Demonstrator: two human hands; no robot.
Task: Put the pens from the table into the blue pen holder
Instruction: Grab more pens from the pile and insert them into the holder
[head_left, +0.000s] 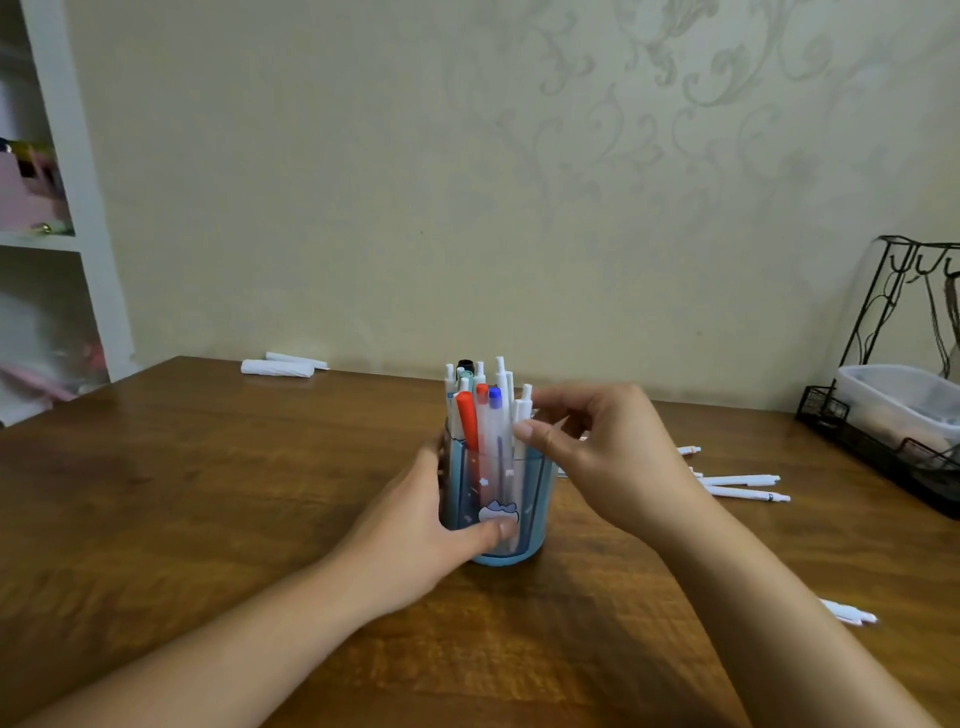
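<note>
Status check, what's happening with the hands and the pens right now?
Left hand grips blue pen holder. Right hand fingers pinch a white pen at the rim. Loose pens on table, right side. Nothing blocking.

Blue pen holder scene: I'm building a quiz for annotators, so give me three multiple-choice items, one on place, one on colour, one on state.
1. Where do the loose white pens lie on the brown wooden table?
A. left of the holder
B. right of the holder
C. on the shelf

2. What colour is the cap of the pen at the front left of the translucent blue plastic pen holder?
A. red
B. green
C. yellow

3. What is the left hand doing?
A. resting flat
B. lifting a pen
C. gripping the holder

Answers:
1 B, they lie beyond the right hand.
2 A, red cap.
3 C, thumb wraps its side.
</note>
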